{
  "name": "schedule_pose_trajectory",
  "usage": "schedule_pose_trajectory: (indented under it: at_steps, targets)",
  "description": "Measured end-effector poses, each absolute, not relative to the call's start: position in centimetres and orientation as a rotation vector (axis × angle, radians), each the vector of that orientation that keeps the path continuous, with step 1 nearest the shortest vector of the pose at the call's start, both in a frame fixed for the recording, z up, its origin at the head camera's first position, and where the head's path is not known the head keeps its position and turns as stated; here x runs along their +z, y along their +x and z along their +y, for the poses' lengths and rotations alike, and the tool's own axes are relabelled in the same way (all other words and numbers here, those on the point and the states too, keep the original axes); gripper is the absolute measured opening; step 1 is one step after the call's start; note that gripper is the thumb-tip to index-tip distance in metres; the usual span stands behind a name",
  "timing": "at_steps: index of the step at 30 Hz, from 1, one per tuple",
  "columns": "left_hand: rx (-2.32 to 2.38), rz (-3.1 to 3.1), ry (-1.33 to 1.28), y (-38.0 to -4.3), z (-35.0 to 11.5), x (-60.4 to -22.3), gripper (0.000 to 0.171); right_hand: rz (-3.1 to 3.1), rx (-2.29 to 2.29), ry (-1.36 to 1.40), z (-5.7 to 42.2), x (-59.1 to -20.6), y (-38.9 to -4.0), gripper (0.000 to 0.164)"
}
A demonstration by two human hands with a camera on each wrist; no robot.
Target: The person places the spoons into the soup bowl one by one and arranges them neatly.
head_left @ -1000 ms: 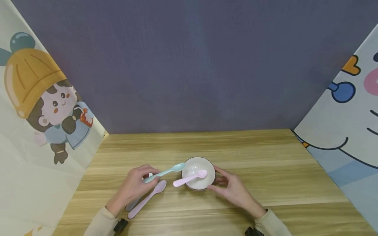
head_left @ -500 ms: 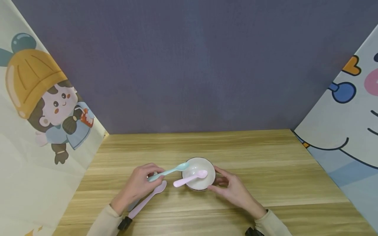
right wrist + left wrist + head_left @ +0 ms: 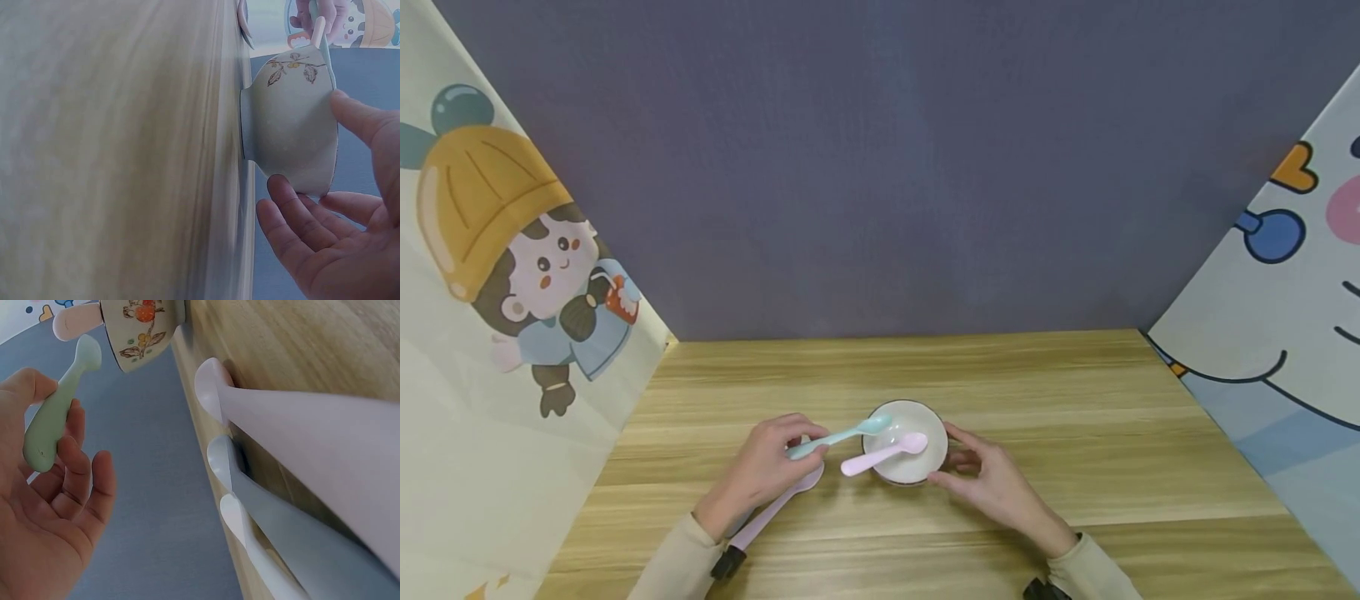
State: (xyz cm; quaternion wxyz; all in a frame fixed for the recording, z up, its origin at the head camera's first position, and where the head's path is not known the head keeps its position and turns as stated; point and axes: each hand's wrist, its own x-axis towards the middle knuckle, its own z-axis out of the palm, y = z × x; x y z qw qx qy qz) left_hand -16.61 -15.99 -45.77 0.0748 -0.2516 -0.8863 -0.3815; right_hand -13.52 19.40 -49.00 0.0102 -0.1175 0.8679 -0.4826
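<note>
My left hand [image 3: 767, 467] pinches a mint-green spoon [image 3: 53, 422] by its handle between thumb and fingers. Its head reaches over the left part of a white bowl [image 3: 927, 465], which has a dark rim and a painted plant pattern outside. A pink spoon [image 3: 883, 455] leans in that bowl, its handle jutting over the left rim. On the bowl's right side my right hand [image 3: 992, 487] holds it, thumb at the near rim and fingers at the far side. Beneath the left hand lie a lilac-pink spoon [image 3: 767, 518], a grey-blue spoon [image 3: 281, 519] and a white spoon [image 3: 259, 559].
The wood-grain table [image 3: 1037, 392] carries the bowl and the loose spoons. A dark grey-blue panel [image 3: 895, 183] rises behind it. Cartoon-printed sheets flank it, one on the left [image 3: 475, 417] and another on the right [image 3: 1300, 333].
My left hand has moved right with the mint-green spoon, whose head has gone from the bowl's left rim to over its inside. The right hand and the bowl have stayed put.
</note>
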Motion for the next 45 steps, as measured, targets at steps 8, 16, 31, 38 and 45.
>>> schedule_pose_trajectory:
  at_steps: [8,16,31,38,45]
  targets:
    - [-1.077,-2.722,-0.784,-16.7,-15.3,-45.5,0.016,2.705,-1.505,-0.376,19.5,-49.1,-13.3,0.089]
    - [-1.05,-2.746,-0.817,-16.7,-15.0,-45.5,0.016,2.692,-1.497,-0.385,19.5,-49.4,-13.0,0.087]
    - [-1.096,-2.844,-0.835,-17.9,-13.8,-45.3,0.017,2.679,-1.495,-0.365,19.6,-49.8,-12.9,0.088]
    - [-1.095,-2.854,-0.826,-18.9,-13.1,-44.7,0.018,2.679,-1.52,-0.372,19.5,-49.4,-13.7,0.088]
    - [-1.112,-2.872,-0.866,-19.4,-12.2,-44.7,0.018,2.694,-1.524,-0.363,19.5,-49.0,-13.8,0.088]
